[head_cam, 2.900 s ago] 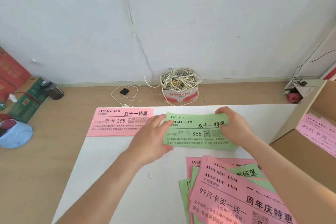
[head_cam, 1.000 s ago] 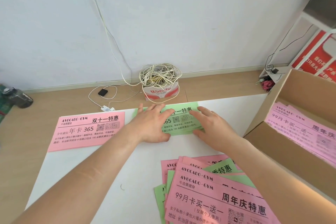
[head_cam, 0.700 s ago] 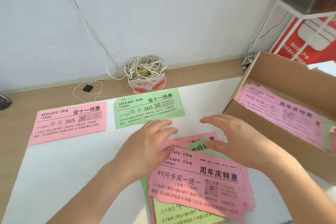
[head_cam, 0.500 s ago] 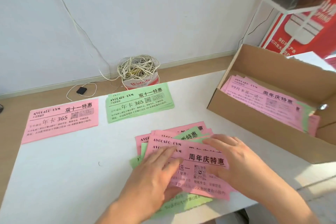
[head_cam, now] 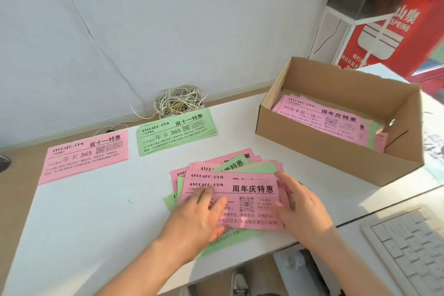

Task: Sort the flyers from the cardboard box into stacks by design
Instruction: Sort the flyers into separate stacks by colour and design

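Hands on the loose pile, both of them. Left hand (head_cam: 199, 218) lies flat, fingers (head_cam: 204, 196) straight and close together on the top pink paper flyer (head_cam: 252, 202), covering its left part and gripping nothing. Right hand (head_cam: 302, 206) sits at that flyer's right edge, fingers (head_cam: 286, 179) stretched out and relaxed, thumb resting on the print; I see no pinch there.

Under both sets of fingers is the fanned, untidy pile of pink and green flyers (head_cam: 259, 167), near the front edge of the white worktop (head_cam: 84, 223).

Beyond the left fingertips, well apart, a squared stack of green flyers (head_cam: 176, 131) lies flat. Further left of it, apart, is a pink flyer stack (head_cam: 85, 155) with the same big print; I can't tell how many sheets it holds.

Beyond and to the right of the right fingers stands the open brown cardboard box (head_cam: 324, 151), more pink flyers (head_cam: 317, 118) lying inside, green edges showing under them.

Right of the right wrist, a white keyboard (head_cam: 408, 250). Past the green stack, behind the worktop's far edge, a tangle of pale cable (head_cam: 179, 101).
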